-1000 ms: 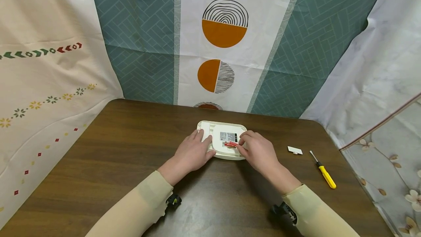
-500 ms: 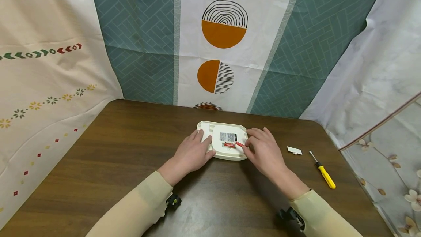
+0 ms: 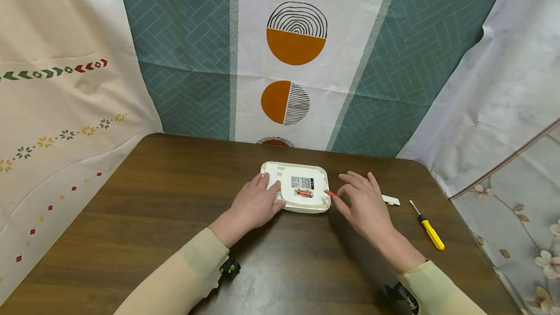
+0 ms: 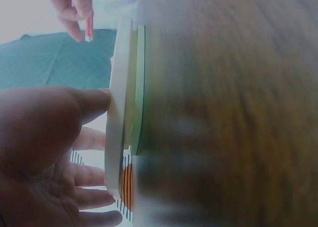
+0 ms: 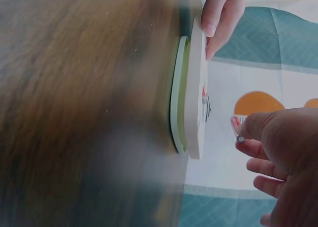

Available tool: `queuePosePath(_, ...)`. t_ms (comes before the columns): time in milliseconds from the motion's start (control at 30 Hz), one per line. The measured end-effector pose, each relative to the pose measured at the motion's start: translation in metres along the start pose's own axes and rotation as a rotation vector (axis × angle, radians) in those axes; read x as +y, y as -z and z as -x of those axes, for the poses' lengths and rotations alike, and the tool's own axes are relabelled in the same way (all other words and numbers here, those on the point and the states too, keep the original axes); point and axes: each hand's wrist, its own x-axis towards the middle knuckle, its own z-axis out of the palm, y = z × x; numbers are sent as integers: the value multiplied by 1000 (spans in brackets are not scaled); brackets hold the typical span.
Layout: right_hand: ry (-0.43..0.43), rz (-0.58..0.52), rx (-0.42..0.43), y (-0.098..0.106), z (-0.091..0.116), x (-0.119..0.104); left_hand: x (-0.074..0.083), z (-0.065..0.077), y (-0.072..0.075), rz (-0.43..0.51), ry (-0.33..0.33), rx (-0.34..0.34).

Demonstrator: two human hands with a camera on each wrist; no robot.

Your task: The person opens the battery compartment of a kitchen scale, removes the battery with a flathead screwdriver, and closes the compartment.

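A white rounded plastic device [image 3: 289, 168] lies on the table with a label and an uncovered battery compartment facing up. One red battery [image 3: 304, 193] sits in that compartment. My left hand [image 3: 253, 201] rests on the left part of the device, its fingers fairly straight and the thumb at the near edge. Between thumb and index finger, my right hand [image 3: 364, 204] pinches a second red battery [image 3: 330, 193], held just off the device's right side. In the right wrist view this battery [image 5: 235, 126] is apart from the device [image 5: 196, 103], whose far side has a pale green layer.
A small white battery cover [image 3: 391, 200] lies to the right, partly behind my right hand. Farther right is a screwdriver [image 3: 432, 233] with a yellow handle. The brown table [image 3: 183, 174] ends at a hanging patterned cloth [image 3: 188, 52].
My right hand has drawn the second battery out of the compartment and moved right with it, past the device's edge. The left hand has stayed on the device.
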Motion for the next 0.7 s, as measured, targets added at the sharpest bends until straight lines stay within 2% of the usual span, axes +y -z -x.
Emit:
queuePosePath(500, -66, 56, 12, 15, 22, 28, 0, 1, 1, 5, -3, 9)
queuePosePath(700, -67, 90, 28, 23, 33, 41, 0, 2, 1, 13, -3, 2)
